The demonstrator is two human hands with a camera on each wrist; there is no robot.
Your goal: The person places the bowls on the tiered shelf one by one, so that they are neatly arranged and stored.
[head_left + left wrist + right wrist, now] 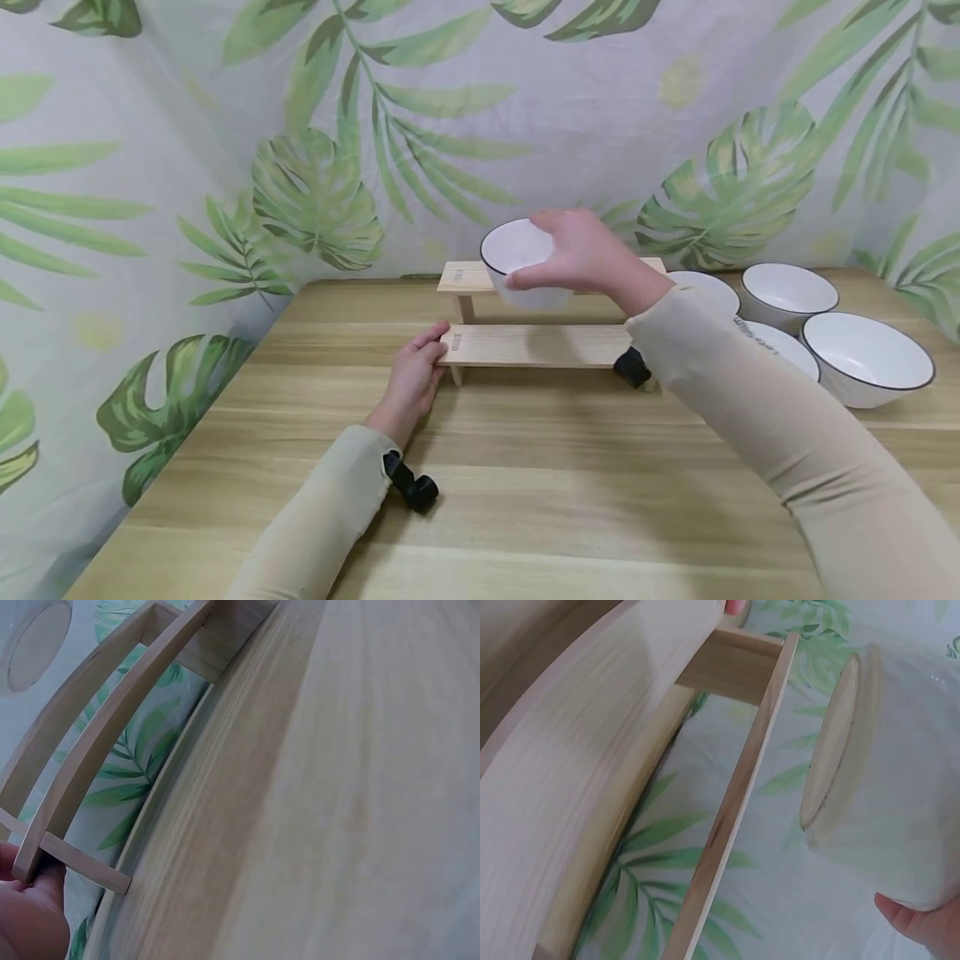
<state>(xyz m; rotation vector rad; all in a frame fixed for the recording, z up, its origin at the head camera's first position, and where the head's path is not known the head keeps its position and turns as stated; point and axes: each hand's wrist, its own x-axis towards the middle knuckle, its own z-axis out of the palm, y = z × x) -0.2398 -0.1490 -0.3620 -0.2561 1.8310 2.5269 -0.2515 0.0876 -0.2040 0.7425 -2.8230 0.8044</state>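
Note:
A white bowl [517,246] with a dark rim is held by my right hand [588,258], thumb on the near side and fingers at the far rim. It is above the two-tier wooden stand [540,346], overlapping the upper shelf in the head view. In the right wrist view the bowl [900,780] shows its pale underside clear of the upper board, with my thumb low on its wall. My left hand [411,379] grips the left end of the lower shelf. The left wrist view shows its thumb and fingers pinching that board's end [34,859].
Several more white bowls with dark rims, among them a large one [866,354], stand close together on the right of the wooden table [525,500]. A leaf-patterned cloth [450,108] hangs behind the table.

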